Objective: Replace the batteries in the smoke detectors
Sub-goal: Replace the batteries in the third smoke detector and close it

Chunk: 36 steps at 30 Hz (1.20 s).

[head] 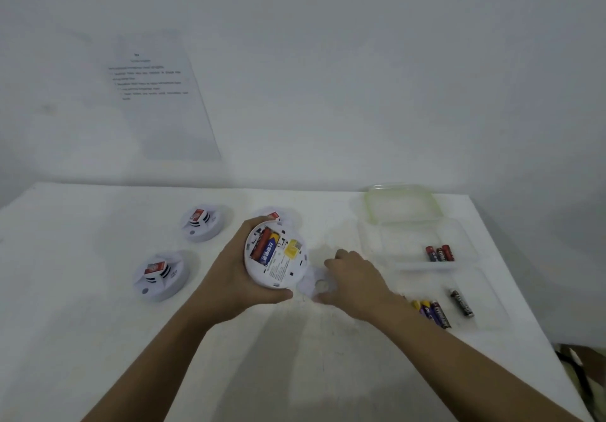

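My left hand (229, 277) grips a round white smoke detector (277, 265), turned back-side up, with two batteries (267, 246) seated in its uncovered compartment. My right hand (354, 277) reaches down onto a white mounting plate (314, 285) lying on the table, fingers curled at its edge. Three other white detectors sit on the table: one at the far left (201, 223), one at the near left (160, 275), and one (273, 215) partly hidden behind the held one.
A clear tray (465, 234) at the right holds red batteries (440, 253). A nearer clear tray (492, 306) holds a black battery (461, 303) and purple-yellow ones (432, 312). A clear lid (403, 203) lies behind. A printed sheet (157, 93) hangs on the wall.
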Motion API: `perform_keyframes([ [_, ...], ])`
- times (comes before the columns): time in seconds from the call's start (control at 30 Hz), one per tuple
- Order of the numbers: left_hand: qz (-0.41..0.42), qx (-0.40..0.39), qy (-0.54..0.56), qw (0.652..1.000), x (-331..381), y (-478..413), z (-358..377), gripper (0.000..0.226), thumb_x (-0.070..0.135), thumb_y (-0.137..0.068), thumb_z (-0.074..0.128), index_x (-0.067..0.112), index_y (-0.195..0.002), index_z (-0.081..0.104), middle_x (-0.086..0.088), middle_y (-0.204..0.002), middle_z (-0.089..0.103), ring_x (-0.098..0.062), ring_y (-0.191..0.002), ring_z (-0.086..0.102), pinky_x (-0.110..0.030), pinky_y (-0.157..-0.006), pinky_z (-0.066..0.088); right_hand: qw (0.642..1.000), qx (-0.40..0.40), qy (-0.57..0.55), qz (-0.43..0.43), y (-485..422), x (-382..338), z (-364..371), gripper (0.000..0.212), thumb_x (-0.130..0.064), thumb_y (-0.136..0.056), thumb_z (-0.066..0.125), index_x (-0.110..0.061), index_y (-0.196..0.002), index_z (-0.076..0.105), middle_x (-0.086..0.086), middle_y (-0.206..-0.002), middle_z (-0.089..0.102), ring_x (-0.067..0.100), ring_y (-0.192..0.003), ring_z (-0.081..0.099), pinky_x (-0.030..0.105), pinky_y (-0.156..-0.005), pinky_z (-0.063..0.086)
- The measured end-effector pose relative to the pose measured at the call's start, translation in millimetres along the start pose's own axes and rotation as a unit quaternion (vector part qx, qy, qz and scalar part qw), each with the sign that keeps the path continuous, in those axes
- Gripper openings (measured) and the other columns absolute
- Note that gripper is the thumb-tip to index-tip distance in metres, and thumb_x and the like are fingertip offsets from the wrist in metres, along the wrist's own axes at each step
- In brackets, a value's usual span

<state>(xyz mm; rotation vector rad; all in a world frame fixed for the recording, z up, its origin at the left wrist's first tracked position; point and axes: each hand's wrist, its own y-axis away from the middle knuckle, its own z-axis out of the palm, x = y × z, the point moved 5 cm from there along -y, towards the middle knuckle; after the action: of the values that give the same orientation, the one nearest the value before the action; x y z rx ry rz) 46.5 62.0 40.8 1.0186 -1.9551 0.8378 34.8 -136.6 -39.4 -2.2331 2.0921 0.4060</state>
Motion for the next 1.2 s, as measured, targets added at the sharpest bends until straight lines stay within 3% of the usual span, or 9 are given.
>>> perform_keyframes([
  [0.13,0.009,-0.009,0.001,1.0,-4.3,-2.8,-1.5,0.1,0.008,-0.057,0.098,0.027,-0.139,0.042,0.025,-0.122,0.06,0.0,-0.118,0.059,-0.013,-0.089,0.053,0.996,-0.018,-0.081,0.02,-5.7,1.5,4.0,0.05,-0.049,-0.075,0.079,-0.011,-0.103,0.063,0.002,-0.099,0.048,0.02,-0.085,0.05,0.034,-0.07,0.044],
  [0.27,0.017,-0.018,0.002,1.0,-8.5,-6.6,-0.1,0.098,0.012,-0.06,0.097,0.029,-0.139,0.042,0.022,-0.125,0.059,-0.006,-0.121,0.058,-0.018,-0.093,0.054,0.987,-0.019,-0.154,0.044,-8.0,3.8,3.8,0.053,-0.04,-0.071,0.086,-0.011,-0.108,0.062,0.0,-0.095,0.047,0.017,-0.08,0.048,0.022,-0.058,0.033],
  [0.37,0.016,-0.018,0.004,1.0,-11.3,-8.1,0.3,0.097,0.015,-0.06,0.098,0.028,-0.139,0.043,0.016,-0.128,0.06,-0.012,-0.124,0.058,-0.026,-0.097,0.056,0.979,0.001,-0.196,0.053,-9.2,5.8,-2.0,0.035,-0.027,-0.081,0.078,-0.01,-0.106,0.061,0.004,-0.097,0.052,0.017,-0.079,0.05,0.025,-0.061,0.04],
  [0.6,0.023,-0.01,-0.001,1.0,-10.5,-14.6,0.8,0.096,0.019,-0.058,0.099,0.034,-0.136,0.044,0.018,-0.127,0.06,-0.008,-0.12,0.059,-0.022,-0.094,0.055,0.891,0.169,-0.416,0.06,5.2,20.4,-52.9,0.005,-0.016,-0.092,0.064,-0.019,-0.089,0.066,0.001,-0.081,0.071,0.025,-0.071,0.065,0.043,-0.068,0.056],
  [0.73,0.025,-0.015,0.009,1.0,-8.1,-22.1,7.9,0.093,0.019,-0.059,0.098,0.031,-0.135,0.045,0.02,-0.125,0.059,-0.007,-0.121,0.058,-0.016,-0.094,0.053,0.847,0.264,-0.462,-0.019,22.1,6.7,-95.2,0.014,-0.02,-0.097,0.063,-0.026,-0.102,0.075,-0.012,-0.093,0.074,0.012,-0.084,0.068,0.028,-0.073,0.054],
  [0.9,0.013,-0.017,0.023,0.999,-7.2,-33.9,19.3,0.091,0.027,-0.058,0.098,0.04,-0.132,0.045,0.025,-0.123,0.059,-0.005,-0.121,0.058,-0.014,-0.092,0.053,0.869,0.369,-0.309,-0.119,36.1,-18.3,-112.8,0.018,-0.026,-0.098,0.063,-0.024,-0.11,0.076,-0.012,-0.098,0.072,0.0,-0.09,0.063,0.009,-0.074,0.048],
  [1.03,0.026,-0.011,0.025,0.999,2.0,-39.0,25.9,0.078,0.043,-0.056,0.095,0.045,-0.124,0.056,0.034,-0.114,0.064,0.004,-0.115,0.06,-0.011,-0.09,0.053,0.894,0.361,-0.234,-0.125,31.9,-23.1,-102.3,0.033,-0.043,-0.096,0.05,-0.03,-0.116,0.073,-0.009,-0.113,0.066,0.003,-0.103,0.057,0.017,-0.086,0.049],
  [1.13,0.041,0.003,0.005,0.999,2.3,-43.9,23.7,0.077,-0.006,-0.065,0.091,0.015,-0.131,0.058,0.015,-0.12,0.068,-0.001,-0.113,0.064,-0.009,-0.086,0.051,0.914,0.309,-0.22,-0.147,29.4,-24.5,-95.0,0.036,-0.055,-0.093,0.051,-0.04,-0.121,0.069,-0.015,-0.134,0.058,0.004,-0.124,0.047,0.029,-0.103,0.037],
  [1.2,0.046,-0.013,0.035,0.998,7.8,-49.9,23.0,0.079,-0.014,-0.064,0.088,0.01,-0.131,0.054,0.013,-0.122,0.066,0.002,-0.112,0.063,-0.006,-0.086,0.049,0.922,0.269,-0.237,-0.147,28.5,-22.0,-93.8,0.043,-0.065,-0.092,0.045,-0.046,-0.126,0.064,-0.021,-0.141,0.049,-0.006,-0.129,0.038,0.03,-0.107,0.034],
])
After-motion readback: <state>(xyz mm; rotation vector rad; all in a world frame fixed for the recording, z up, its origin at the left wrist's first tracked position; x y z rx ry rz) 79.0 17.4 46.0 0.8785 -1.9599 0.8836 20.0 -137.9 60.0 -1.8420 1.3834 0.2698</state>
